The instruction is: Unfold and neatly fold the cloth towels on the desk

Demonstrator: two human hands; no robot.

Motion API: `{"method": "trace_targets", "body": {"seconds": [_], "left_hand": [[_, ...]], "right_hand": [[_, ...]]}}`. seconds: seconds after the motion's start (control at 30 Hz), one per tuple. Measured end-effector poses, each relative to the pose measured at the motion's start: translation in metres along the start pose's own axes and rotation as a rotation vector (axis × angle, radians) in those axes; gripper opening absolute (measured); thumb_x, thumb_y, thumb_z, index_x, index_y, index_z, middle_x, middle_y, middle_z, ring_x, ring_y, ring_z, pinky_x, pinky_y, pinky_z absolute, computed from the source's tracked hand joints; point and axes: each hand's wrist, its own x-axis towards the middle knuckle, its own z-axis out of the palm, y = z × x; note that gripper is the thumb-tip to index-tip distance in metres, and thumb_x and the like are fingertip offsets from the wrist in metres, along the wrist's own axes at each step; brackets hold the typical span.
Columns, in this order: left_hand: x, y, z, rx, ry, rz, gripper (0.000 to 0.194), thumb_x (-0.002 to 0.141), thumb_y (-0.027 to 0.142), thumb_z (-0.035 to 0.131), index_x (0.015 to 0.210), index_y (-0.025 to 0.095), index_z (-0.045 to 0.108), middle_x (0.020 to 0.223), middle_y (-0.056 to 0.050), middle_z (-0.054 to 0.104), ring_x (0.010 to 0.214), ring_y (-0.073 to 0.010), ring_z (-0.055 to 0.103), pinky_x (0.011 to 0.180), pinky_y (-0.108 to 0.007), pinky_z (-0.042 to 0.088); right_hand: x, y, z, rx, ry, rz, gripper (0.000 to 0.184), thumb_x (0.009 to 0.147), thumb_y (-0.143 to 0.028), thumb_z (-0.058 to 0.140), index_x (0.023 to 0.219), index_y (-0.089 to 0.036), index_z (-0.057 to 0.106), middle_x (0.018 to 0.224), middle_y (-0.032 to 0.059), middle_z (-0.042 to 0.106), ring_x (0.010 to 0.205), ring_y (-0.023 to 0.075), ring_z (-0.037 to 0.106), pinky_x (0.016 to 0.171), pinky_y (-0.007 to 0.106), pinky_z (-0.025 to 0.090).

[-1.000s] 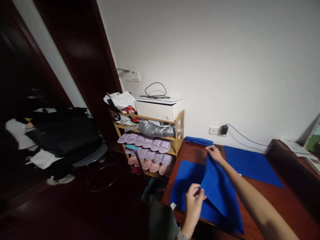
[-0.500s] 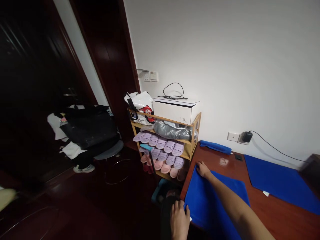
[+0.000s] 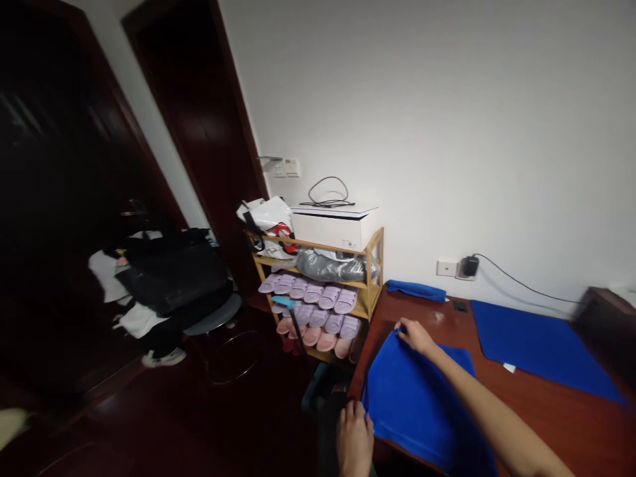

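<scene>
A blue cloth (image 3: 417,397) lies over the left end of the reddish-brown wooden table (image 3: 546,424). At its far left corner, my right hand (image 3: 415,336) pinches the edge and lifts it slightly. My left hand (image 3: 355,438) is closed at the near left corner by the table's edge; its fingertips are partly hidden. A second blue cloth (image 3: 541,348) is spread flat by the wall, with a white tag at its near edge. Beside the wall at the back left sits a folded blue cloth (image 3: 416,290).
A wooden shoe rack (image 3: 375,265) stands left of the table, holding purple and pink slippers (image 3: 328,298), with a white box (image 3: 328,228) on top. A charger (image 3: 470,266) is plugged into the wall. Farther left, a stool (image 3: 213,317) carries a black bag (image 3: 179,275).
The cloth's raised, folded-over part has come down to the left. Both hands moved to its left corners, and the right hand now raises the far corner slightly. The view has shifted.
</scene>
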Motion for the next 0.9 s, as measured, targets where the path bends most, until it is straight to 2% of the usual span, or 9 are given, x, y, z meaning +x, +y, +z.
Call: {"method": "trace_targets", "body": {"seconds": [0.1, 0.17, 0.23, 0.33, 0.47, 0.57, 0.7, 0.8, 0.9], "left_hand": [[0.007, -0.001, -0.014, -0.046, -0.057, 0.030, 0.021, 0.093, 0.011, 0.053, 0.095, 0.021, 0.072, 0.099, -0.006, 0.075, 0.099, -0.0226, 0.071, 0.089, -0.030, 0.048], [0.015, 0.004, -0.025, -0.138, -0.094, 0.057, 0.018, 0.089, 0.010, 0.055, 0.084, 0.022, 0.068, 0.089, -0.003, 0.074, 0.089, -0.0194, 0.073, 0.082, -0.027, 0.049], [0.026, 0.012, -0.037, -0.278, -0.081, 0.099, 0.017, 0.086, 0.013, 0.057, 0.074, 0.023, 0.063, 0.081, -0.001, 0.074, 0.081, -0.0175, 0.073, 0.076, -0.025, 0.050], [0.047, 0.030, -0.062, -0.565, -0.041, 0.163, 0.018, 0.087, 0.033, 0.062, 0.071, 0.024, 0.064, 0.074, -0.001, 0.075, 0.076, -0.0197, 0.075, 0.073, -0.027, 0.056], [0.074, 0.062, -0.112, -0.849, -0.078, 0.291, 0.046, 0.076, 0.067, 0.072, 0.075, 0.022, 0.071, 0.084, -0.006, 0.081, 0.082, -0.0247, 0.077, 0.077, -0.035, 0.063], [0.087, 0.089, -0.154, -0.915, -0.158, 0.444, 0.051, 0.072, 0.071, 0.077, 0.067, 0.021, 0.068, 0.080, -0.007, 0.080, 0.075, -0.0226, 0.075, 0.071, -0.034, 0.062], [0.094, 0.121, -0.201, -0.925, -0.209, 0.624, 0.040, 0.084, 0.059, 0.074, 0.070, 0.021, 0.070, 0.085, -0.007, 0.079, 0.080, -0.0212, 0.074, 0.074, -0.032, 0.061], [0.098, 0.139, -0.222, -0.906, -0.156, 0.707, 0.033, 0.085, 0.051, 0.076, 0.073, 0.020, 0.072, 0.092, -0.008, 0.079, 0.088, -0.0220, 0.074, 0.083, -0.034, 0.060], [0.103, 0.151, -0.234, -0.943, -0.112, 0.720, 0.032, 0.081, 0.051, 0.080, 0.074, 0.021, 0.071, 0.096, -0.009, 0.078, 0.092, -0.0229, 0.075, 0.087, -0.036, 0.060]], "right_hand": [[-0.036, 0.010, -0.048, 0.060, 0.032, -0.045, 0.020, 0.087, -0.019, 0.063, 0.104, -0.023, 0.073, 0.107, 0.0052, 0.079, 0.099, 0.0214, 0.073, 0.090, 0.028, 0.051], [-0.062, 0.014, -0.083, 0.087, 0.043, -0.076, 0.019, 0.085, -0.021, 0.068, 0.102, -0.023, 0.075, 0.101, 0.0058, 0.080, 0.092, 0.0224, 0.072, 0.086, 0.030, 0.052], [-0.088, 0.014, -0.118, 0.109, 0.054, -0.111, 0.020, 0.085, -0.027, 0.071, 0.103, -0.022, 0.077, 0.098, 0.0068, 0.080, 0.088, 0.0234, 0.072, 0.082, 0.031, 0.053], [-0.128, 0.011, -0.166, 0.165, 0.084, -0.140, 0.024, 0.089, -0.041, 0.072, 0.103, -0.023, 0.081, 0.101, 0.0069, 0.081, 0.090, 0.0239, 0.073, 0.084, 0.032, 0.053], [-0.179, 0.008, -0.216, 0.277, 0.111, -0.088, 0.041, 0.095, -0.060, 0.063, 0.098, -0.024, 0.081, 0.097, 0.0049, 0.081, 0.088, 0.0223, 0.073, 0.081, 0.031, 0.054], [-0.213, 0.011, -0.242, 0.275, 0.176, -0.052, 0.045, 0.095, -0.064, 0.062, 0.098, -0.023, 0.080, 0.100, 0.0052, 0.081, 0.092, 0.0227, 0.073, 0.083, 0.032, 0.054], [-0.251, 0.012, -0.264, 0.235, 0.315, -0.019, 0.047, 0.091, -0.067, 0.067, 0.097, -0.023, 0.081, 0.100, 0.0069, 0.081, 0.095, 0.0245, 0.073, 0.086, 0.034, 0.054], [-0.275, 0.005, -0.277, 0.208, 0.427, -0.023, 0.048, 0.088, -0.069, 0.069, 0.094, -0.023, 0.081, 0.098, 0.0072, 0.080, 0.091, 0.0239, 0.072, 0.084, 0.035, 0.055], [-0.297, -0.006, -0.287, 0.190, 0.545, -0.033, 0.050, 0.086, -0.071, 0.071, 0.089, -0.023, 0.081, 0.093, 0.0074, 0.080, 0.087, 0.0233, 0.072, 0.082, 0.035, 0.056]]}}
